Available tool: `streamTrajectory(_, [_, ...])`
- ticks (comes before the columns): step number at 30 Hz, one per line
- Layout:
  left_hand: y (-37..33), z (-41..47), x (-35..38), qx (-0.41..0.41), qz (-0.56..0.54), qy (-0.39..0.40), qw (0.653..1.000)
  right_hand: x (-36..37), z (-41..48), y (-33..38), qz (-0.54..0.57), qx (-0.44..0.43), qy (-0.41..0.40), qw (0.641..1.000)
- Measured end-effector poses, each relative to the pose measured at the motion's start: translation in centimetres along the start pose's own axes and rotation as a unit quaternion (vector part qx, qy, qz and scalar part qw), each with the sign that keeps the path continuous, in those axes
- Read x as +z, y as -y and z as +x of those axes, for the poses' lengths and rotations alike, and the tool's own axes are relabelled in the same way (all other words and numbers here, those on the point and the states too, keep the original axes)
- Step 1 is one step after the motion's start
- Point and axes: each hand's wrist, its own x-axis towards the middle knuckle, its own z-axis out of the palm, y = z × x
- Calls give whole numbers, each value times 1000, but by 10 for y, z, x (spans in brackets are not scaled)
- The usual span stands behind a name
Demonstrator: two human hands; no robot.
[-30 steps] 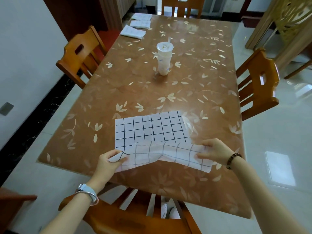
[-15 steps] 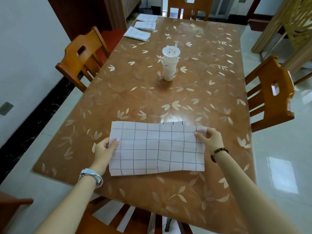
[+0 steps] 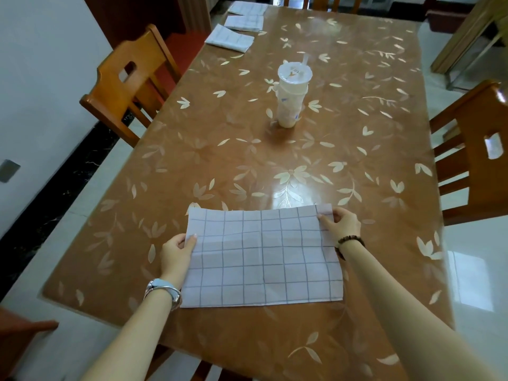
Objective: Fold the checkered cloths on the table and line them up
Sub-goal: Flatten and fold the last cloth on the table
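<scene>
A white checkered cloth [image 3: 261, 257] lies folded in half on the near part of the brown leaf-patterned table [image 3: 275, 160]. My left hand [image 3: 176, 250] pinches its left edge about midway. My right hand [image 3: 339, 224] pinches its far right corner. Three folded checkered cloths lie in a row at the table's far left corner: the nearest folded cloth [image 3: 229, 38], a second folded cloth [image 3: 244, 22] behind it and a third folded cloth [image 3: 247, 8] beyond that.
A lidded plastic cup [image 3: 291, 96] with a straw stands at the table's middle. Wooden chairs stand on the left side [image 3: 129, 78], the right side [image 3: 472, 149], the far end and right below me. A white wall runs along the left.
Both hands carried the cloth's near edge over to the far edge, folding it in half. The cloth now lies flat, and the view has moved closer to the table.
</scene>
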Motion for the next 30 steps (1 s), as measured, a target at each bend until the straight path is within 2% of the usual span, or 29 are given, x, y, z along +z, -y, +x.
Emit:
streamTrajectory(6, [1,5,8,-3,23,-35,999,7,8,5,-42,25,-6,999])
streamTrajectory(16, [8,12,13,12,51,-94,994,9,11,11,-56,18,-11,998])
streamTrajectory(19, [5,6,13,40,80,-118,989,11,5,14,-45,0,-15,999])
streamTrajectory(22, [3,-4,20,150,206,-155,954,18,-8,14,-107,-113,-51,986])
streamTrajectory(23, [3,-8,26,201,238,-144,939,23,-15,15,-135,-165,-61,975])
streamTrajectory(25, [4,-17,43,292,276,-70,913,37,-30,18,-192,-265,-57,943])
streamTrajectory(27, [8,-26,65,356,315,9,880,56,-48,20,-238,-327,-4,915])
streamTrajectory(30, [12,-36,96,412,378,75,826,84,-67,16,-280,-348,93,890])
